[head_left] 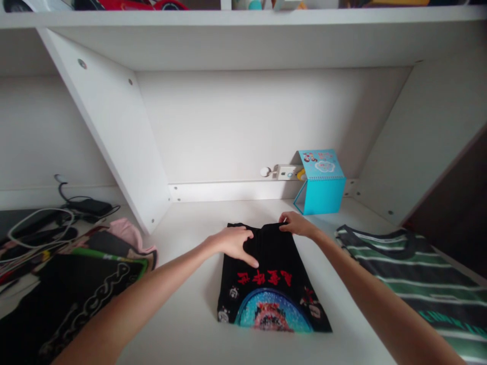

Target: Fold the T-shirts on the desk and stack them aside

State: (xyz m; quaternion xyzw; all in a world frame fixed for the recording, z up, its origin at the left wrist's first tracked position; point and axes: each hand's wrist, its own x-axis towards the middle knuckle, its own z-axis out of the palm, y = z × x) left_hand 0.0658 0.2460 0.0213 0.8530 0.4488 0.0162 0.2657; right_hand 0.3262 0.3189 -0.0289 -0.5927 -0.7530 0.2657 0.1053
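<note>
A black folded T-shirt (pixel 274 258) lies on the white desk top in front of me, with red characters and a sparkling blue round print on its lower half. My left hand (pixel 234 243) rests on its upper left part, thumb spread away from the fingers. At the upper right corner, my right hand (pixel 299 224) pinches the shirt's edge between thumb and fingers. Part of the top left edge is hidden under my left hand.
A green and grey striped shirt (pixel 403 268) lies at the right. On the left are a black garment (pixel 76 289), a pink cloth (pixel 127 233) and cables with a black adapter (pixel 89 206). A blue desk calendar (pixel 323 195) stands by a power strip (pixel 287 172). White dividers (pixel 110 137) flank the space.
</note>
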